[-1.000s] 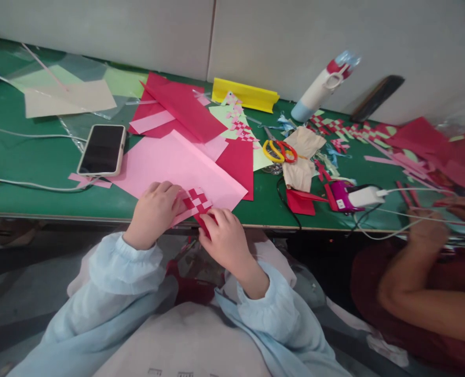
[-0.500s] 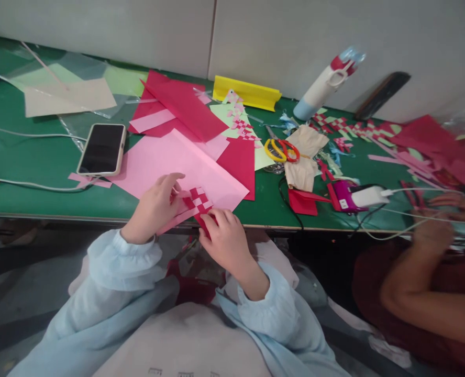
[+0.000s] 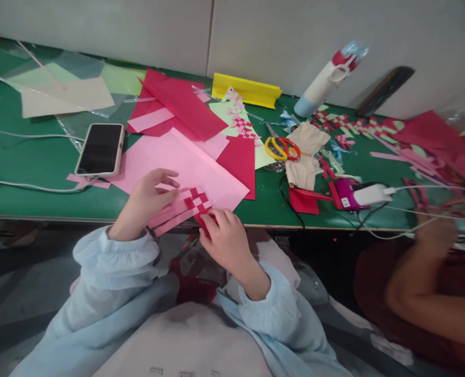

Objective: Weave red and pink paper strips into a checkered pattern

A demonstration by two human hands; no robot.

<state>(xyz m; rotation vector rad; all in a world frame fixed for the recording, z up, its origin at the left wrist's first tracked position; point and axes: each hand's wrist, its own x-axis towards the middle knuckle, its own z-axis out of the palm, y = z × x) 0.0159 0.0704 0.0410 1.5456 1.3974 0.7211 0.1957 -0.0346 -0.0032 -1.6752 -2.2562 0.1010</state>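
Observation:
A small weave of red and pink paper strips [image 3: 196,201] lies at the near edge of the green table [image 3: 40,162], on a large pink sheet [image 3: 177,162]. My right hand [image 3: 222,238] is closed on the weave's red strips at its lower right corner. My left hand [image 3: 146,201] rests on the loose pink strips [image 3: 169,217] that fan out to the left of the weave, fingers bent and partly spread, thumb and fingertips touching one strip.
A phone [image 3: 101,149] lies left of the pink sheet, with a white cable [image 3: 28,186] in front. Red sheets, finished weaves, yellow-red scissors [image 3: 281,149], a bottle [image 3: 327,78] and a pink charger device [image 3: 350,193] sit beyond. Another person's arm [image 3: 424,293] works at the right.
My left hand has slid left and back off the weave, uncovering the pink strip ends. My right hand has stayed put on the red strips.

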